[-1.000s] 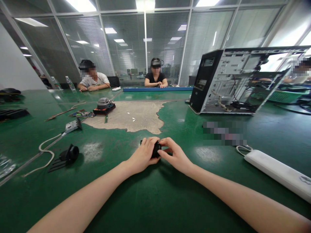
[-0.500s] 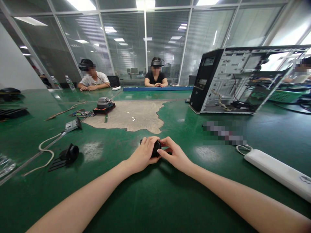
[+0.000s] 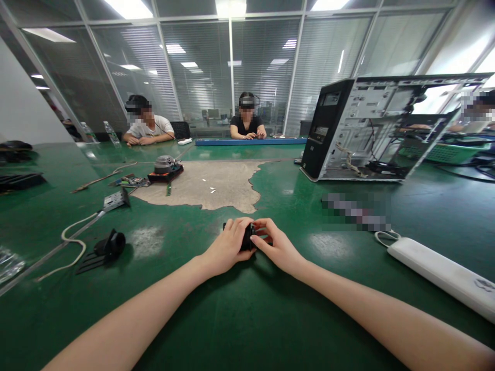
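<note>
Between my hands, just above the green tabletop, is a small black device [image 3: 248, 240] with a rounded right end. Its exact kind is hard to make out because my fingers cover much of it. My left hand [image 3: 227, 246] wraps over it from the left, fingers on top and thumb below. From the right, my right hand [image 3: 277, 246] pinches the rounded end with curled fingers and thumb. A black part [image 3: 110, 245] with a round, funnel-like end and flat prongs lies to the left of my left hand.
An opened computer tower [image 3: 356, 129] stands at the back right. On the right lies a white power strip [image 3: 441, 268]; at left are a pale cable [image 3: 73, 239], a metal bracket [image 3: 114, 198] and a heatsink fan [image 3: 166, 167]. Two people sit across the table [image 3: 247, 319].
My right fingers have shifted slightly around the rounded end, while my left hand keeps its place. Across the table, the person in black has moved their hands apart a little.
</note>
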Demonstrator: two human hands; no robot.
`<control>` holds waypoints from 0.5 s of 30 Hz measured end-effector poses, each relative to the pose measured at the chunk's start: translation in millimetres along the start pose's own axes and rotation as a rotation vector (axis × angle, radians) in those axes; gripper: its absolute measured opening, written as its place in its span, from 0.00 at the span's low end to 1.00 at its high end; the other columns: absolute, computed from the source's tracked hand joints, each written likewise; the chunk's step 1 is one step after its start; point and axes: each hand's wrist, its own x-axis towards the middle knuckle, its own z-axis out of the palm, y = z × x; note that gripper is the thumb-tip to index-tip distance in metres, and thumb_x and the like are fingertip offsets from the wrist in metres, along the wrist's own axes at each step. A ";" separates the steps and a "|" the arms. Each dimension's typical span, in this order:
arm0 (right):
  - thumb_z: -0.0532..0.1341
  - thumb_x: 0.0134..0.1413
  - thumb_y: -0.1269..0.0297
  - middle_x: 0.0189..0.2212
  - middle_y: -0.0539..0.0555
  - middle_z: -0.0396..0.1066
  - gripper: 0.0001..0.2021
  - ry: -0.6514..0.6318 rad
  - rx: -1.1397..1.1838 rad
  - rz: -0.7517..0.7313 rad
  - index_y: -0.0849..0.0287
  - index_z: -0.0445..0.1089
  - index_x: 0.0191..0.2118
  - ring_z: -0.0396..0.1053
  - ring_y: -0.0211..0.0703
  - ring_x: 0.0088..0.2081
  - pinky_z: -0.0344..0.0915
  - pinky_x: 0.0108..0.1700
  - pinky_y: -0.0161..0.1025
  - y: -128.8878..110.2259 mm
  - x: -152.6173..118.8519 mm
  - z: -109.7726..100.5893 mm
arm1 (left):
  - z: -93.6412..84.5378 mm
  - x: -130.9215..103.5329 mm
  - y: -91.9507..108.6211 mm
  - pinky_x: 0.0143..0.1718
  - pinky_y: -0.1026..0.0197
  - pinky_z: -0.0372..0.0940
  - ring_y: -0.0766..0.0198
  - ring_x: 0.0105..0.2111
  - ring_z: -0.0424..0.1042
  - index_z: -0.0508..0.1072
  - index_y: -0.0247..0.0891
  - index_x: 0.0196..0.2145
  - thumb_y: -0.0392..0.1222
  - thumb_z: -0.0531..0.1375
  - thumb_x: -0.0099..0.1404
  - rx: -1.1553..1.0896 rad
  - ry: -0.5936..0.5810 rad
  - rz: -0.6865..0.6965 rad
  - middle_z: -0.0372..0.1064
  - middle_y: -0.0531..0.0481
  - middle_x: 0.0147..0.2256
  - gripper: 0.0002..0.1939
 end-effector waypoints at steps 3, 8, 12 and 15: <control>0.55 0.50 0.67 0.38 0.54 0.63 0.10 -0.011 -0.031 -0.010 0.58 0.59 0.40 0.66 0.40 0.38 0.68 0.35 0.38 0.4 -0.4 -0.9 | 0.0 -0.4 -0.3 0.45 0.50 0.58 0.55 0.45 0.57 0.50 0.37 0.51 0.38 0.57 0.56 0.008 -0.007 0.004 0.55 0.41 0.48 0.27; 0.58 0.48 0.69 0.38 0.52 0.61 0.11 0.001 -0.085 -0.140 0.56 0.60 0.39 0.63 0.41 0.42 0.68 0.38 0.38 -0.2 -2.4 -1.9 | -1.1 -0.7 -0.4 0.46 0.49 0.57 0.54 0.45 0.56 0.49 0.38 0.52 0.35 0.58 0.54 0.002 -0.015 0.010 0.54 0.42 0.49 0.30; 0.56 0.50 0.68 0.36 0.51 0.62 0.08 -0.011 -0.058 -0.123 0.56 0.60 0.39 0.65 0.39 0.40 0.68 0.38 0.38 -1.0 -2.4 -1.5 | -0.8 -0.8 -0.7 0.45 0.50 0.57 0.54 0.45 0.57 0.50 0.38 0.51 0.37 0.57 0.55 -0.004 -0.005 0.018 0.55 0.42 0.49 0.28; 0.56 0.51 0.67 0.36 0.51 0.62 0.08 -0.006 -0.072 -0.118 0.56 0.60 0.39 0.65 0.40 0.40 0.68 0.38 0.38 -0.1 -2.0 -1.3 | -0.3 -0.8 -1.0 0.45 0.49 0.58 0.54 0.44 0.57 0.50 0.38 0.51 0.37 0.57 0.55 -0.013 0.007 0.018 0.55 0.42 0.48 0.27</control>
